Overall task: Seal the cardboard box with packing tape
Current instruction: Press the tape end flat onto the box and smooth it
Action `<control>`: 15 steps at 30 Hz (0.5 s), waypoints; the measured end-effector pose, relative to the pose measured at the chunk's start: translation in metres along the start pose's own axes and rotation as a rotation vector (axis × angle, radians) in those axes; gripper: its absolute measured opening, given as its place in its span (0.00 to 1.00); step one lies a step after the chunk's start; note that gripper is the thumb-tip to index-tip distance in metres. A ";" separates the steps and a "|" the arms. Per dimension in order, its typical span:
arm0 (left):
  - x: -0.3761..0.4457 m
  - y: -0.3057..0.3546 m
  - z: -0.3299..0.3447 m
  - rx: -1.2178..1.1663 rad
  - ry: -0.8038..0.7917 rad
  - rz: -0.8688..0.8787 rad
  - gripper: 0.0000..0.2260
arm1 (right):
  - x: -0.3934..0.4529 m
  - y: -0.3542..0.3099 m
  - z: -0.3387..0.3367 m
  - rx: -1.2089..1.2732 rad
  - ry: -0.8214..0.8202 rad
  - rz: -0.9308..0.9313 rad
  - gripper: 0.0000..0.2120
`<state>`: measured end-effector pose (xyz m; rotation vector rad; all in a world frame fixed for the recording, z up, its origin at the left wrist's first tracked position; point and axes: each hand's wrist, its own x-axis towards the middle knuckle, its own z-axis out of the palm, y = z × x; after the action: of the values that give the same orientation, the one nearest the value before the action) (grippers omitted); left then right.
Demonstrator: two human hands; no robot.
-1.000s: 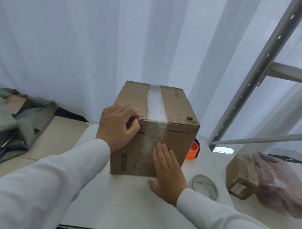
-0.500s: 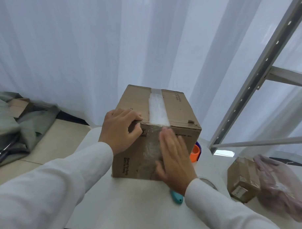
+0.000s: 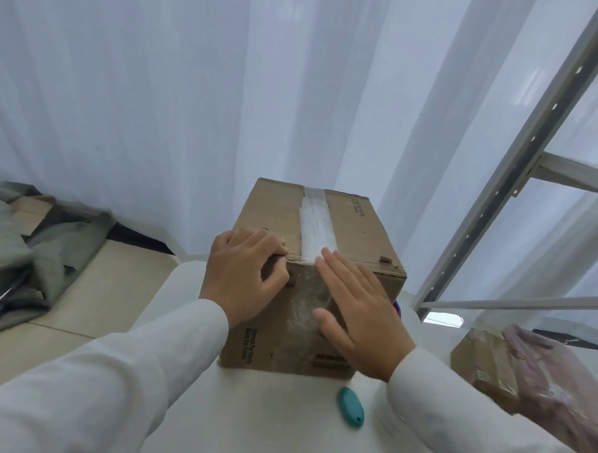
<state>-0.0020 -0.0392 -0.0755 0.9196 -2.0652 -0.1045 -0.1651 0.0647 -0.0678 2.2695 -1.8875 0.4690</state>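
A brown cardboard box [image 3: 355, 225] stands on the white table [image 3: 250, 421]. A strip of clear packing tape [image 3: 316, 227] runs along its top seam and down the near face. My left hand [image 3: 243, 275] clasps the box's near top left corner, fingers curled over the edge. My right hand [image 3: 359, 313] lies flat and open against the near face, fingertips reaching the top edge over the tape. The tape roll is hidden behind my right arm.
A small teal object [image 3: 350, 406] lies on the table in front of the box. A smaller cardboard box [image 3: 482, 365] and a pinkish plastic bag [image 3: 556, 387] sit at the right. A metal rack frame [image 3: 517, 159] rises on the right; grey cloth [image 3: 25, 250] lies at left.
My right hand has slid up the near face from the table level to the top edge, pressing the tape. The left hand stayed on the corner. The view shifted, hiding the tape roll.
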 end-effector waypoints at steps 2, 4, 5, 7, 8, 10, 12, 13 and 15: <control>0.000 0.001 0.001 0.011 0.004 -0.003 0.14 | 0.022 -0.004 -0.020 -0.022 -0.167 0.052 0.36; -0.001 0.000 0.001 0.023 0.007 0.003 0.13 | 0.049 -0.002 -0.028 0.054 -0.288 0.115 0.37; -0.001 0.000 0.001 0.025 0.005 0.004 0.12 | 0.064 0.000 -0.029 0.093 -0.345 0.146 0.36; -0.001 -0.001 0.001 0.022 -0.007 0.003 0.11 | 0.093 0.008 -0.024 0.095 -0.424 0.182 0.34; -0.001 -0.001 0.001 0.019 -0.012 0.004 0.10 | 0.106 0.013 -0.019 0.081 -0.448 0.199 0.34; 0.000 0.000 0.002 0.009 -0.015 0.002 0.10 | 0.133 0.024 -0.006 0.062 -0.450 0.230 0.33; 0.000 0.000 0.002 0.002 -0.016 -0.006 0.10 | 0.153 0.033 0.007 0.035 -0.438 0.271 0.35; 0.000 0.000 0.003 0.001 -0.012 -0.010 0.10 | 0.162 0.038 0.012 0.020 -0.434 0.297 0.36; -0.001 0.000 0.003 0.001 -0.007 -0.012 0.10 | 0.175 0.043 0.018 -0.006 -0.419 0.347 0.36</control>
<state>-0.0042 -0.0389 -0.0784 0.9339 -2.0662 -0.1134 -0.1767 -0.1125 -0.0299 2.1669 -2.4952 0.0170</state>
